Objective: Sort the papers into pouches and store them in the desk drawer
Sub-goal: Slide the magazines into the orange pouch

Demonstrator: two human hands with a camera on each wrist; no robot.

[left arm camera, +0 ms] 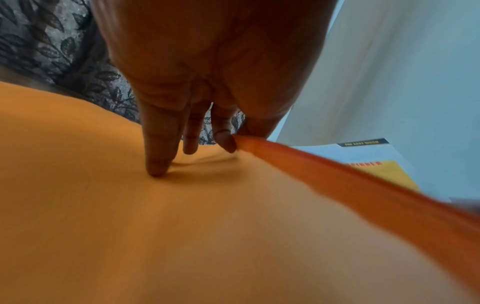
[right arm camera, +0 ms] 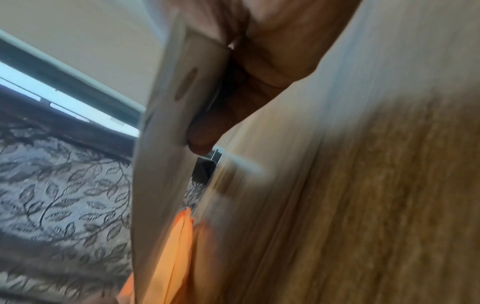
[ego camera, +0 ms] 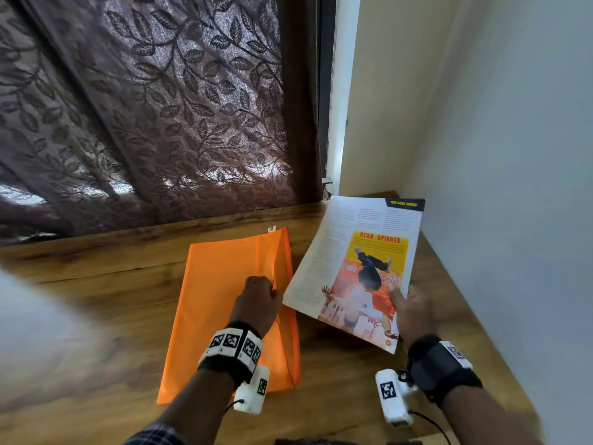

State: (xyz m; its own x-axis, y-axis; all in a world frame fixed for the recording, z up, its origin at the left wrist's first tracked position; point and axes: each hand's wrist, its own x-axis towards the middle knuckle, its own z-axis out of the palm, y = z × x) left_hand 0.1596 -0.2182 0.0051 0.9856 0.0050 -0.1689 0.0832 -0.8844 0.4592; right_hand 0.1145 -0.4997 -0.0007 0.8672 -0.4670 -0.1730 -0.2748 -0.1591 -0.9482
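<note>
An orange pouch (ego camera: 221, 303) lies flat on the wooden desk (ego camera: 96, 284). My left hand (ego camera: 258, 295) pinches the pouch's upper flap at its right-hand edge and lifts it, so the mouth gapes toward the right. In the left wrist view the other fingers (left arm camera: 158, 160) press on the orange pouch (left arm camera: 130, 226) while thumb and forefinger hold the raised edge. My right hand (ego camera: 409, 308) grips a printed magazine page (ego camera: 362, 264) with a yellow and orange picture by its lower right corner, held tilted just right of the pouch mouth. The right wrist view shows the paper (right arm camera: 166, 164) edge-on.
A dark leaf-patterned curtain (ego camera: 144, 107) hangs behind the desk. A pale wall (ego camera: 497, 155) closes the right side, close to the paper. Bare desk wood lies to the left of the pouch and in front of it.
</note>
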